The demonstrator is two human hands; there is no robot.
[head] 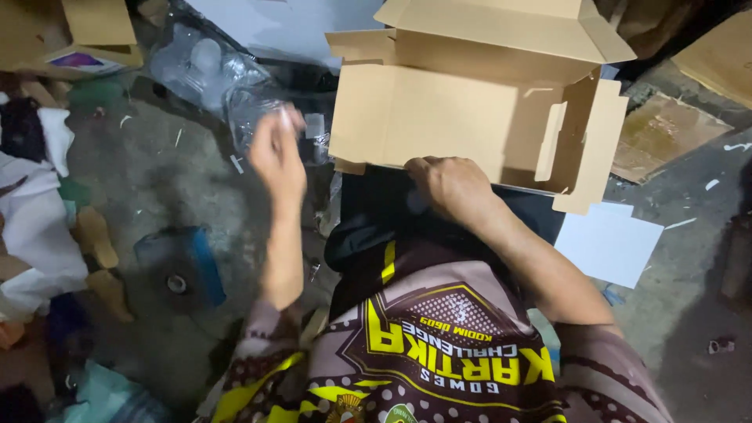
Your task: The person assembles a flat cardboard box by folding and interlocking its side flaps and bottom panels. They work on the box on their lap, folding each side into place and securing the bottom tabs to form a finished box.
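We look down on an open cardboard box (439, 117) that lies tipped on its side across the lap, its flaps spread wide and the opening turned up and to the right. Our right hand (453, 186) rests at the lower edge of the box, knuckles up, the fingers curled under and clenched against that edge and the dark cloth (368, 196) below it; whether they pinch the cardboard itself, we cannot tell. Our left hand (276, 153) is raised to the left of the box, apart from it, blurred, with the fingers half bent at a crumpled clear plastic bag (215, 78); they seem to touch the bag's lower end, but we cannot tell whether they grip it. The bag spreads over the grey concrete floor (157, 180) up and left of the hand. A white sheet (611, 243) lies on the floor just right of the box's lower corner. A blue round object (180, 270) sits on the floor left of our left forearm, and white cloth (35, 227) is heaped at the left edge
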